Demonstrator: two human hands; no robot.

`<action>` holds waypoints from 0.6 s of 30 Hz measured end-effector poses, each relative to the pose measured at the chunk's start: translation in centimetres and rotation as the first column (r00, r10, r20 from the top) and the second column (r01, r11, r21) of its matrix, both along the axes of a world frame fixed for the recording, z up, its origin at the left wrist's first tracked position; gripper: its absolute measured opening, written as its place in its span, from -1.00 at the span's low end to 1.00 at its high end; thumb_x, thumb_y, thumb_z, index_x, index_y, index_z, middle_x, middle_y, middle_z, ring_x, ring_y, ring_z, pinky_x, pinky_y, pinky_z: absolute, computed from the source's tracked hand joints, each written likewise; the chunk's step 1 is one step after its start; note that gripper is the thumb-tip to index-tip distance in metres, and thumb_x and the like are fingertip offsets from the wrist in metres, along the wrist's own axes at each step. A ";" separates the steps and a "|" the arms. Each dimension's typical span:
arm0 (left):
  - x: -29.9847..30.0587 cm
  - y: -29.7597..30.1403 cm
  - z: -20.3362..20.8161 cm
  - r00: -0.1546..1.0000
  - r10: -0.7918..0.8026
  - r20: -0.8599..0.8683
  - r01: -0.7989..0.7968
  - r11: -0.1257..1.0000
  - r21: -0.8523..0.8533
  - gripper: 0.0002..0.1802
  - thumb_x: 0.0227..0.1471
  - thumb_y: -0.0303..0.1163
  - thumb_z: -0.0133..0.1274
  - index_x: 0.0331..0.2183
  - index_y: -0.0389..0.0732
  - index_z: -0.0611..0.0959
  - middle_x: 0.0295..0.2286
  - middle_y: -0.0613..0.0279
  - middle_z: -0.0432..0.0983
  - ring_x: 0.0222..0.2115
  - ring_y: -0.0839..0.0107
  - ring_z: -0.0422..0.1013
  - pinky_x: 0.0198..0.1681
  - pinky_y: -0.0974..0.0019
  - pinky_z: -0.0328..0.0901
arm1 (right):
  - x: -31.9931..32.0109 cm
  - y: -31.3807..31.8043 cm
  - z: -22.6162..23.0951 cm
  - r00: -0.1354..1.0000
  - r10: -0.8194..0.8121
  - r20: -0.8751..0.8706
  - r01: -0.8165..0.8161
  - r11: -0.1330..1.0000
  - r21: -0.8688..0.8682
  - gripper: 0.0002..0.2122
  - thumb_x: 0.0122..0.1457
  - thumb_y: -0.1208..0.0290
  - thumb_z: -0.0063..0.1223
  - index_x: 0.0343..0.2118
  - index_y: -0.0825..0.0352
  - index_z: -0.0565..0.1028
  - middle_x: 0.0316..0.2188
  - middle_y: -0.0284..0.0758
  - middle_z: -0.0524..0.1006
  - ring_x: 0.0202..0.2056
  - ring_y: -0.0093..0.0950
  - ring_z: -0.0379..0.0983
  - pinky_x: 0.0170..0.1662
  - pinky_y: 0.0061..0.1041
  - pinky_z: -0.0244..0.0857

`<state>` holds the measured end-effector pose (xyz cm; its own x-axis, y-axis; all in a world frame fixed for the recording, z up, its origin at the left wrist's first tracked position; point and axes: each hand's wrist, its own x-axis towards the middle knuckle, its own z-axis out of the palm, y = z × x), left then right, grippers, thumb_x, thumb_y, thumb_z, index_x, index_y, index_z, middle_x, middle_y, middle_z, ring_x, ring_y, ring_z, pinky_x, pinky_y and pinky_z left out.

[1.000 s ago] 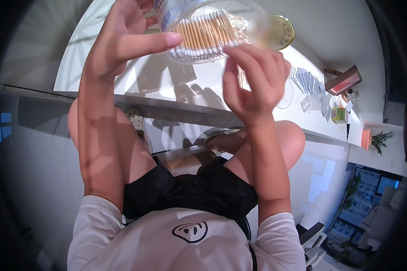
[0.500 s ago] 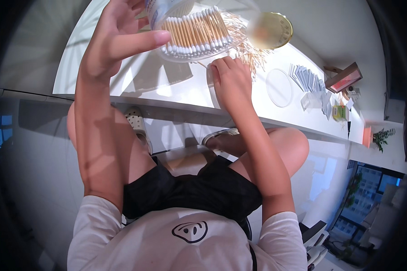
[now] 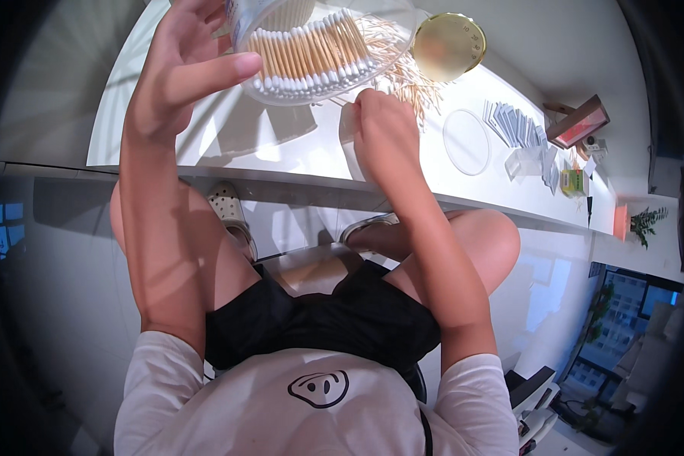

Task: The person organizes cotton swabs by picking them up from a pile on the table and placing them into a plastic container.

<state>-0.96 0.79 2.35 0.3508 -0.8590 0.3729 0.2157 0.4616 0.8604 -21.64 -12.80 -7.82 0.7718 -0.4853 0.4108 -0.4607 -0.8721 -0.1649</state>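
Note:
My left hand (image 3: 176, 80) grips a clear round tub (image 3: 240, 18) from its left side, thumb along the rim. The tub is tipped on its side with its mouth toward me. Inside lies a neat row of cotton swabs (image 3: 311, 55) with wooden sticks and white tips. Just below the tub's right side, my right hand (image 3: 390, 129) is over the table with its fingers curled together. Its fingertips face away, so whatever they pinch is hidden. Beyond it spreads a loose pile of cotton swabs (image 3: 412, 85).
A round gold-rimmed dial (image 3: 450, 47) stands behind the pile. A clear round lid (image 3: 466, 143) lies on the white table (image 3: 243, 144). Farther right are fanned grey-white packets (image 3: 515, 125), a small green-and-yellow box (image 3: 574, 182), a framed picture (image 3: 579, 123) and a potted plant (image 3: 646, 223).
The tub in my left hand has shifted slightly left. My right hand has moved a little up and left, its fingers curling in more. The view has shifted slightly.

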 end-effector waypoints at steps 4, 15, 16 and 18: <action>0.3 0.1 -0.1 1.000 0.003 0.021 -0.003 1.000 0.002 0.18 -0.48 -0.46 0.38 0.26 -0.38 0.24 0.18 0.03 0.30 0.22 0.20 0.22 0.33 0.23 0.02 | -0.9 -0.6 1.8 0.991 -0.009 0.134 0.004 0.999 0.039 -0.85 0.05 0.60 0.20 -0.29 0.29 0.57 -0.35 -0.23 0.57 -0.28 -0.22 0.51 -0.19 -0.26 0.33; 0.8 0.4 -0.5 1.000 0.027 0.009 -0.027 0.999 0.026 0.17 -0.49 -0.49 0.35 0.25 -0.37 0.24 0.18 -0.01 0.28 0.21 0.16 0.22 0.34 0.18 0.00 | -4.3 -0.3 8.0 0.822 0.202 0.532 0.005 0.932 -0.362 -0.72 0.09 0.67 0.26 -0.15 0.33 0.46 -0.32 -0.34 0.64 -0.48 -0.53 0.44 -0.29 -0.51 0.30; 1.0 0.2 -0.6 0.999 0.032 0.010 -0.032 0.999 0.025 0.17 -0.49 -0.49 0.35 0.25 -0.37 0.24 0.18 -0.01 0.28 0.21 0.16 0.22 0.34 0.18 0.00 | -4.7 -0.2 8.5 0.804 0.307 0.508 -0.074 0.901 -0.427 -0.64 0.09 0.70 0.26 -0.10 0.32 0.38 -0.32 -0.28 0.64 -0.48 -0.52 0.45 -0.28 -0.53 0.33; 1.4 0.1 -0.8 0.987 -0.034 0.160 0.041 0.998 -0.043 0.17 -0.48 -0.49 0.35 0.25 -0.37 0.23 0.18 -0.01 0.27 0.22 0.17 0.22 0.33 0.19 0.00 | -5.0 1.1 9.0 0.771 0.404 0.492 -0.205 0.889 -0.409 -0.59 0.06 0.75 0.26 -0.08 0.30 0.35 -0.31 -0.21 0.65 -0.40 -0.47 0.47 -0.25 -0.56 0.37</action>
<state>0.44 0.89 1.58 0.2518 -0.8509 0.4610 0.0957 0.4959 0.8631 -26.60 -11.72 1.20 0.4467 -0.0316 0.8941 -0.0764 -0.9971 0.0030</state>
